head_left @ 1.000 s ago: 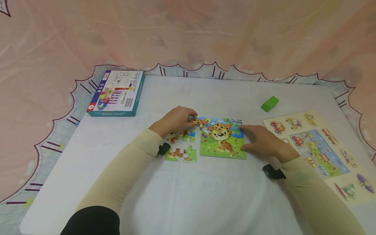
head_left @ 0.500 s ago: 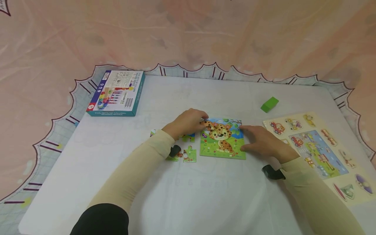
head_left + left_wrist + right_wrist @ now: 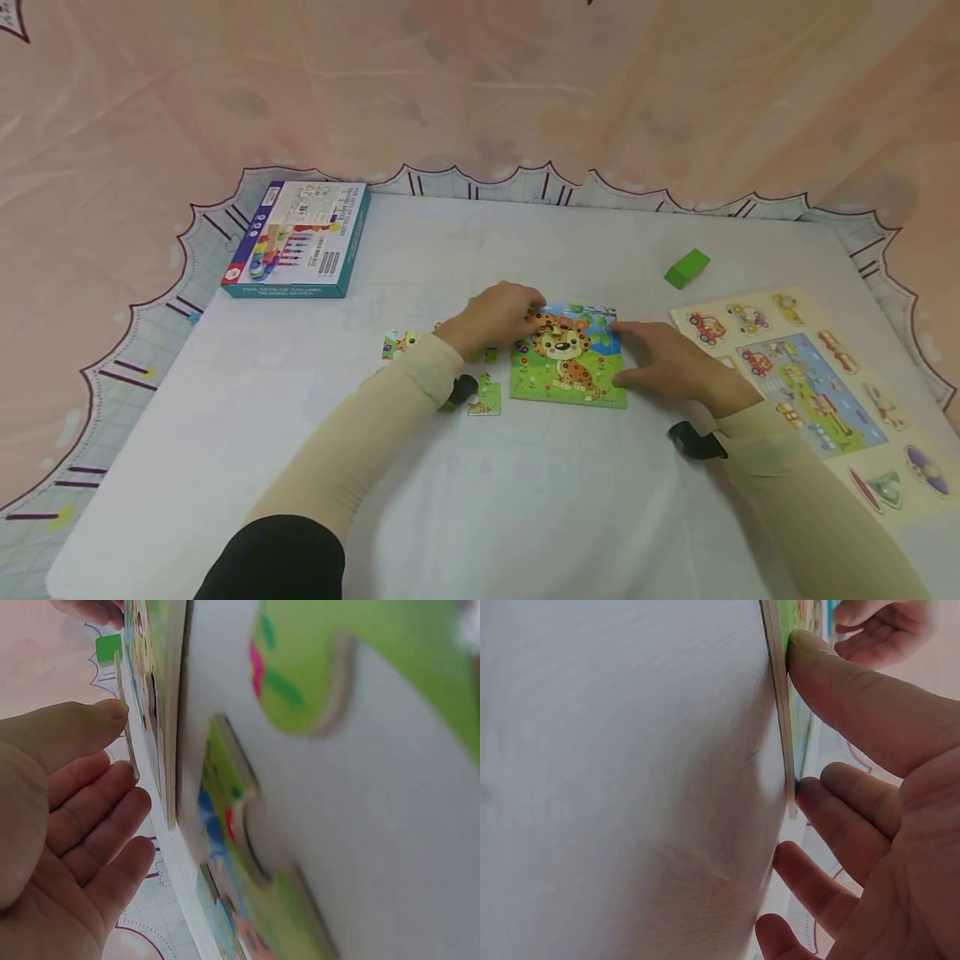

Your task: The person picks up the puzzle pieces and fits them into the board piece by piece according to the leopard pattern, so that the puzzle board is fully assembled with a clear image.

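Note:
A square wooden puzzle board (image 3: 573,387) with a cartoon leopard lies at mid-table. My left hand (image 3: 491,321) is over its upper left part. In the left wrist view, its thumb and a finger pinch a thin puzzle piece (image 3: 126,731), seen edge-on. The piece's leopard-spotted face shows in the head view, over the picture. My right hand (image 3: 675,364) touches the board's right edge, its thumb (image 3: 840,686) and fingers spread apart. Loose puzzle pieces (image 3: 484,397) lie left of the board, partly hidden by my left hand and sleeve.
A flat box (image 3: 300,237) with a teal side stands at the back left. A green block (image 3: 687,269) sits at the back right. A pale picture board (image 3: 813,400) with vehicles and toys lies at the right, partly under my right sleeve. A patterned cloth surrounds the table.
My left hand has moved right with the puzzle piece, from the board's left edge to over its upper left part. My right hand has stayed at the right edge.

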A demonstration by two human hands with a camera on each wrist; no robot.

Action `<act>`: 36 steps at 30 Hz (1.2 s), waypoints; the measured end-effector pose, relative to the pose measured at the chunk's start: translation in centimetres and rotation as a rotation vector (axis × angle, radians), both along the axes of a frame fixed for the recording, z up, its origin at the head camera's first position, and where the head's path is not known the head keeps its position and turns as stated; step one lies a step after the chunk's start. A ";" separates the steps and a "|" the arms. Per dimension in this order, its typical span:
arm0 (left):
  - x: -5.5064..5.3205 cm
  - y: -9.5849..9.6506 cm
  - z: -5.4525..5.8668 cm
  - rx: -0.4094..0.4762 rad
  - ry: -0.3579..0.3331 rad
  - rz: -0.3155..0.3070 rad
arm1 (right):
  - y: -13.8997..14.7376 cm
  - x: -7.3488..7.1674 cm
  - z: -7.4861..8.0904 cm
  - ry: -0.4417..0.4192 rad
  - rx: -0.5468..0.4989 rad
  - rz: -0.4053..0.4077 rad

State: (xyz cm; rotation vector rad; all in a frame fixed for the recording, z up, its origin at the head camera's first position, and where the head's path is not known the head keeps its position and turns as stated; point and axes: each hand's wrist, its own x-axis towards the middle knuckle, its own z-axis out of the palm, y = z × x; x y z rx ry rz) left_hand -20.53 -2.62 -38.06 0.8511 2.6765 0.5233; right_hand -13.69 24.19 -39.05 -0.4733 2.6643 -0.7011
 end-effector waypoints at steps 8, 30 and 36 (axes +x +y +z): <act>0.0 0.9 -0.1 -0.017 -0.007 -0.010 | 0.1 0.0 -0.2 -0.003 0.008 -0.002; -0.3 2.2 -0.3 -0.014 0.007 -0.027 | 0.2 -0.1 -0.1 -0.006 -0.008 -0.003; -0.5 2.5 -0.4 -0.021 0.008 -0.046 | 0.2 -0.1 0.0 -0.011 -0.007 -0.005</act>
